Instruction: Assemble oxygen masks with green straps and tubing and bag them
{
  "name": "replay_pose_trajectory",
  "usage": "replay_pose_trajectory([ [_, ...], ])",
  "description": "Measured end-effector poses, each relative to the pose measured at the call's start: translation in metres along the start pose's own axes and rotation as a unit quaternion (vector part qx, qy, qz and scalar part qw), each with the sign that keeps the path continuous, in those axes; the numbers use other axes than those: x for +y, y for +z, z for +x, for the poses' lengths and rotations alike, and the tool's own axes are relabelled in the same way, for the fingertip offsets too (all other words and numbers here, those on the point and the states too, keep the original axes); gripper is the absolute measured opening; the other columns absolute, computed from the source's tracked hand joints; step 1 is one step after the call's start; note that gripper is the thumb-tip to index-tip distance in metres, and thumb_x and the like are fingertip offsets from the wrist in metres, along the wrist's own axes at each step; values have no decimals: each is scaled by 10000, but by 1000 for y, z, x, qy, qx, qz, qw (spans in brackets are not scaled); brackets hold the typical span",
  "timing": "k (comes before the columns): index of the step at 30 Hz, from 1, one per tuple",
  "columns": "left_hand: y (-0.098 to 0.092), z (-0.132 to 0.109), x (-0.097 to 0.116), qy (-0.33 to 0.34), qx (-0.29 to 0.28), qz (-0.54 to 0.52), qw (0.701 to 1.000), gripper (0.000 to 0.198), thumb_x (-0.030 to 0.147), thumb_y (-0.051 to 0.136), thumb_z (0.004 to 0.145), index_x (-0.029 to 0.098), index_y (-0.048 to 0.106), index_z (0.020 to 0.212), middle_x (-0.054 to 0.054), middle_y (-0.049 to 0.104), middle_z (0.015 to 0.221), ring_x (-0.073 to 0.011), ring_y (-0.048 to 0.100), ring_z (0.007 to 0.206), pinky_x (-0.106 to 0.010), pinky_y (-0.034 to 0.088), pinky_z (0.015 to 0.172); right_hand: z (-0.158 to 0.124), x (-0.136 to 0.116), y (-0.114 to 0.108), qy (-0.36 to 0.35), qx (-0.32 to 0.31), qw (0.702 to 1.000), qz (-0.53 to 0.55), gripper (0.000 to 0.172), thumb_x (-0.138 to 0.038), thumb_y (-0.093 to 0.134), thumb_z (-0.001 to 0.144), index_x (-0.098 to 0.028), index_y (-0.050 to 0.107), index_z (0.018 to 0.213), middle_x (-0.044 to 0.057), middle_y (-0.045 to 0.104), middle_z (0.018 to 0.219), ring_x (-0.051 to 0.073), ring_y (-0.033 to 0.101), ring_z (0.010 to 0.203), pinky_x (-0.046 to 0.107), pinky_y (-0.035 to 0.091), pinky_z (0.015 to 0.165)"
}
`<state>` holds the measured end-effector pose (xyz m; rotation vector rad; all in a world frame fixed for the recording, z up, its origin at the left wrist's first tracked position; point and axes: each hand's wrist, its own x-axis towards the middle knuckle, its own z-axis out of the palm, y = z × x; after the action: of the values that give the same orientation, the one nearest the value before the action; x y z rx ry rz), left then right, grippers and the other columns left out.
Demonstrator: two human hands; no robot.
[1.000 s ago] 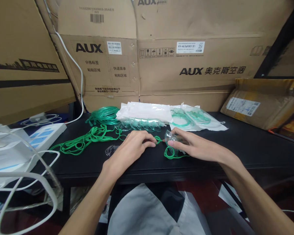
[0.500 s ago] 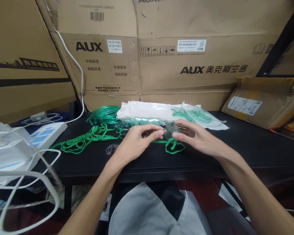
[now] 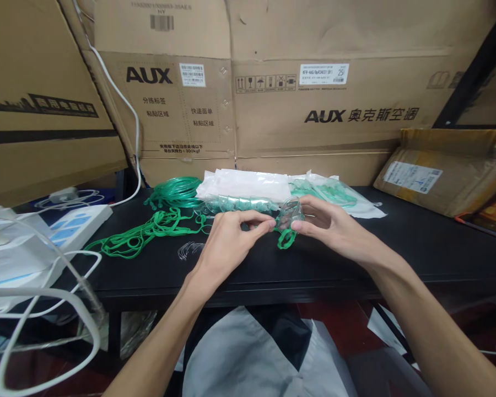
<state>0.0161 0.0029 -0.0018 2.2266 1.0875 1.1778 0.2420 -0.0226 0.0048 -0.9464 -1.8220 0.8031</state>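
My right hand point(image 3: 324, 220) grips a clear plastic oxygen mask point(image 3: 290, 212) between thumb and fingers, its edge turned up. A green elastic strap point(image 3: 286, 240) hangs in a loop below the mask. Left of the mask, my left hand point(image 3: 235, 234) is closed in a pinch at the strap's end; the fingertips mostly hide what they hold. Just behind my hands lies a row of nested clear masks point(image 3: 243, 204). On the left sits a loose bundle of green elastic straps point(image 3: 149, 234), with several thin metal strips point(image 3: 189, 250) beside my left wrist.
A coil of green tubing point(image 3: 177, 191) and white packets point(image 3: 246, 183) lie at the back of the black table point(image 3: 397, 248). Bagged green masks point(image 3: 330, 190) are behind my right hand. A taped carton point(image 3: 442, 171) stands right; a white power strip point(image 3: 82, 223) with cables lies left.
The mask has tipped more upright in my right hand. The strap loop beneath it has become smaller and drawn in to the left. Both hands stay nearly in place.
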Motion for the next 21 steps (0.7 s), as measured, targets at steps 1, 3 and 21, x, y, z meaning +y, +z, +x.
replay_pose_trajectory([
  [1, 0, 0, 1, -4, 2, 7, 1000, 198, 377, 647, 926, 276, 817, 921, 49, 806, 883, -205, 737, 837, -289, 519, 774, 0, 0, 0, 2, -1, 1000, 2, 217, -354, 740, 883, -254, 639, 1047, 19, 639, 1083, 220, 632, 1068, 367, 521, 977],
  [3, 2, -1, 3, -9, 13, 22, 1000, 180, 347, 656, 907, 263, 815, 895, 45, 797, 821, -201, 723, 764, -296, 524, 750, 0, 1, 1, 4, -1, 1000, 0, 261, -355, 761, 862, -256, 640, 1071, 26, 646, 1096, 234, 632, 1086, 391, 512, 998],
  [21, 7, -3, 5, 22, 65, 39, 997, 158, 369, 719, 900, 315, 817, 1012, 58, 804, 1011, -213, 745, 881, -329, 555, 878, 0, -7, 11, 25, 17, 997, 64, 282, -480, 690, 906, -257, 722, 1076, 58, 702, 1180, 263, 659, 1148, 372, 590, 889],
])
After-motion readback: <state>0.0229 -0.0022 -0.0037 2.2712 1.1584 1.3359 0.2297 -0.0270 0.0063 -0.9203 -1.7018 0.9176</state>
